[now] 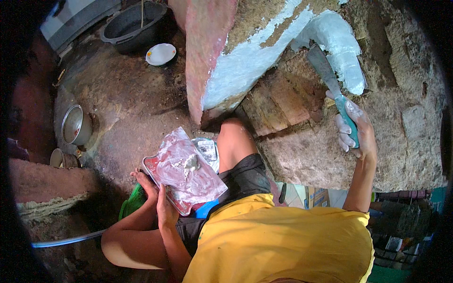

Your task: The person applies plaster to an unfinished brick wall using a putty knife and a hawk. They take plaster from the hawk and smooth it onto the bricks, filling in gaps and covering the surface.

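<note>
My right hand [359, 123], dusted white, is closed around the teal handle of a putty knife [325, 70]. Its metal blade points up and away, over the near edge of a smooth white plastered patch [347, 56] on the rough wall; whether the blade touches it I cannot tell. Over my lap, my left hand [166, 210] grips the near left edge of a flat red board [207, 186], fingers mostly hidden beneath. White paste is smeared across the board, with a small greyish lump [191, 162] near its middle.
A white-coated strip [240, 59] runs along the wall corner ahead. Behind the board shows part of a round white container [207, 148]. On the dirt floor stand a black basin [125, 40], a white plate [161, 54] and a metal pot [78, 125]. A pale hose [68, 241] lies left.
</note>
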`<state>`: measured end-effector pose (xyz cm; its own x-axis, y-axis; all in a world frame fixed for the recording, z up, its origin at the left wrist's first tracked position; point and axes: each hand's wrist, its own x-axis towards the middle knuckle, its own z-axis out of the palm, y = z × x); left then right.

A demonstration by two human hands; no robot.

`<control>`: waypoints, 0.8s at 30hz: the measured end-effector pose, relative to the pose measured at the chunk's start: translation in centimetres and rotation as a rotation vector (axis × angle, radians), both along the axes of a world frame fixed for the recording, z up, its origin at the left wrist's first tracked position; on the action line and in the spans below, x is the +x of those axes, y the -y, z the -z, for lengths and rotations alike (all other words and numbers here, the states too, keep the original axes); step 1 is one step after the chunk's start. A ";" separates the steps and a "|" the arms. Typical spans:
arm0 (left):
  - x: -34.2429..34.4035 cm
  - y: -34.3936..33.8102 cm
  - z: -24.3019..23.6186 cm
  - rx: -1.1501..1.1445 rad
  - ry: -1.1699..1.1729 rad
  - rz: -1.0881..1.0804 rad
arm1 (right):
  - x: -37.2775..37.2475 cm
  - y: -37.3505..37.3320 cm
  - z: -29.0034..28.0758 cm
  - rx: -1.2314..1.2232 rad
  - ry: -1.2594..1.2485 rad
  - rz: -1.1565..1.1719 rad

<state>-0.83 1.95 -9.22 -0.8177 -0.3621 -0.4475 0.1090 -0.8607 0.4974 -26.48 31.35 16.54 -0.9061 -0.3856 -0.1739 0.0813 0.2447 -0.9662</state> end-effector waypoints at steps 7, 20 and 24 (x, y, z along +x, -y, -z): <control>0.3 0.1 0.3 -0.022 0.017 0.005 | -0.3 0.5 0.2 -0.034 0.071 0.111; 0.6 -0.1 -0.6 -0.081 0.088 0.007 | -0.3 -0.1 2.5 -0.346 0.111 0.206; 1.4 0.8 1.5 -0.126 0.146 0.002 | 0.1 -0.5 2.4 -0.438 0.166 0.095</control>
